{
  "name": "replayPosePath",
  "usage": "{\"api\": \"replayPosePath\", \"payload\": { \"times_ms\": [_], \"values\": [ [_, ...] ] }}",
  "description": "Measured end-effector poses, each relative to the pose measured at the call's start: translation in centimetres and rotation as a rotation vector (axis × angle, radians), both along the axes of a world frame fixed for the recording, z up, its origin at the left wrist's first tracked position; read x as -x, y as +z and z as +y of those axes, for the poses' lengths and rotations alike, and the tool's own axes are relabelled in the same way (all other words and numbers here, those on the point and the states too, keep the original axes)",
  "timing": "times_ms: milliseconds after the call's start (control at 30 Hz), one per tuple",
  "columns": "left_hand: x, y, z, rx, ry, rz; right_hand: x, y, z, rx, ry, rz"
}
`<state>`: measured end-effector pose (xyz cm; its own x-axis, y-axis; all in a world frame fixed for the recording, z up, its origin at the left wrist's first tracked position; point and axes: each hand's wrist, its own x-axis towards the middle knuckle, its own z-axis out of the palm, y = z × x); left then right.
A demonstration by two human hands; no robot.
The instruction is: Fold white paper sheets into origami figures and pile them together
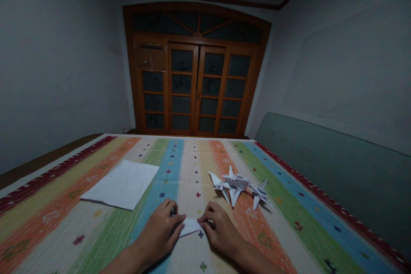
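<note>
A small folded piece of white paper (190, 226) lies on the striped tablecloth near the front, partly covered by my fingers. My left hand (165, 224) pinches its left end, thumb pointing inward. At the opposite end, my right hand (220, 227) has thumb and fingers closed on the paper. Beyond my right hand sits a cluster of folded white paper pieces (236, 183) with several pointed tips. Flat to the left, farther from me, rests a white paper sheet (123, 184).
The striped, patterned tablecloth (105, 239) covers the table. A greenish panel (321, 158) stands along the right side. Wooden doors with glass panes (195, 87) close off the far end of the room, between pale walls.
</note>
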<state>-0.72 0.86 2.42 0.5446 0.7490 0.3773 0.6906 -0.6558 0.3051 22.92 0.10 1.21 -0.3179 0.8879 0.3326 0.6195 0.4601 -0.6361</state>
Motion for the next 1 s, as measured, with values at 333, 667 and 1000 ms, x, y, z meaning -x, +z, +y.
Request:
{"api": "replayPosePath", "payload": {
  "times_ms": [333,667,1000],
  "values": [
    [0.5,0.1,0.7,0.251,0.050,-0.050,-0.2,-0.2,0.3,0.042,-0.018,0.015],
    [0.3,0.8,1.2,0.355,0.267,-0.106,-0.1,-0.5,1.2,0.114,-0.198,0.062],
    [-0.3,0.8,1.3,0.309,0.369,-0.084,0.8,-0.3,0.9,0.075,-0.190,-0.075]
  ]
}}
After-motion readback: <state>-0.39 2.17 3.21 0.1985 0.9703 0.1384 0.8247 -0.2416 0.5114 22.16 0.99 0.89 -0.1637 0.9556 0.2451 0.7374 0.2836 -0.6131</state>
